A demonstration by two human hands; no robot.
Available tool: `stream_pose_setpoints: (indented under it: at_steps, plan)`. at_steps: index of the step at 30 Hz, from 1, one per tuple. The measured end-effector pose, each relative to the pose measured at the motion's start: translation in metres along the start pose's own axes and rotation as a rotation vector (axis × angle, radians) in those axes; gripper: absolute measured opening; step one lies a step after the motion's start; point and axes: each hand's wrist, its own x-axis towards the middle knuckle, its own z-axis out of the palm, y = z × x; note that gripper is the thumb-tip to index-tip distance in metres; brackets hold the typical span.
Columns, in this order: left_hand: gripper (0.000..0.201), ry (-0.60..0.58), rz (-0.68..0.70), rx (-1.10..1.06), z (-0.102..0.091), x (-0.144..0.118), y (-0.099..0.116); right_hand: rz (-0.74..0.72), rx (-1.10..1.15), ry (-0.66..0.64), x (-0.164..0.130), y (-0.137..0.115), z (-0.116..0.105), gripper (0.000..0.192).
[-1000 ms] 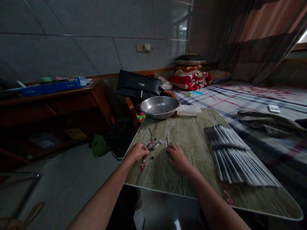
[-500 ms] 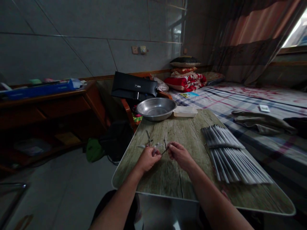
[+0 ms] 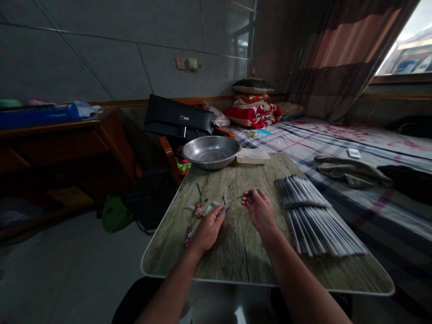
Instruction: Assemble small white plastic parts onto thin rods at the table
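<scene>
My left hand is closed, pinching a small pale, translucent piece between thumb and fingertips over the wooden-topped table. To its right, my right hand pinches a thin dark strand or rod that reaches toward the pale piece. I cannot make out its exact kind. Just beyond my left hand lie a small red-and-white speckled bundle and several pale bits. A slim metal-looking tool lies behind the bundle, and another thin pointed item is nearby.
Two rows of slender grey-white sticks lie at the table's right. A metal basin and a white plastic tray stand at the far edge. A bed adjoins on the right; a chair holding a black monitor stands behind.
My right hand has moved up and away from my left, widening the gap, and the thin dark strand now spans it. The view has swung slightly right.
</scene>
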Motion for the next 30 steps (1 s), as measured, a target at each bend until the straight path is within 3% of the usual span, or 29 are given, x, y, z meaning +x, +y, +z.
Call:
stream_pose_setpoints:
  at_steps: [12, 16, 19, 23, 25, 30]
  plan:
    - [0.037, -0.063, 0.001, 0.031, -0.003, -0.001, 0.003, -0.042, -0.295, -0.075, -0.008, 0.005, 0.006, 0.022]
    - [0.036, -0.139, -0.024, -0.004, -0.005, -0.003, 0.010, -0.038, -0.304, -0.072, -0.008, 0.003, 0.008, 0.021]
    - [0.034, -0.252, -0.075, -0.145, -0.002, -0.006, 0.012, -0.042, -0.296, -0.056, -0.009, 0.002, 0.008, 0.025]
    - [0.038, -0.458, -0.234, -0.456, 0.010, -0.010, 0.014, -0.085, -0.320, -0.060, -0.012, 0.004, 0.008, 0.063]
    - [0.038, -0.453, -0.279, -0.568, 0.018, -0.011, 0.014, -0.075, -0.349, -0.081, -0.014, 0.007, 0.008, 0.067]
    - [0.035, -0.313, -0.341, -0.763, 0.027, -0.010, 0.015, 0.008, -0.351, -0.170, -0.020, 0.013, 0.012, 0.051]
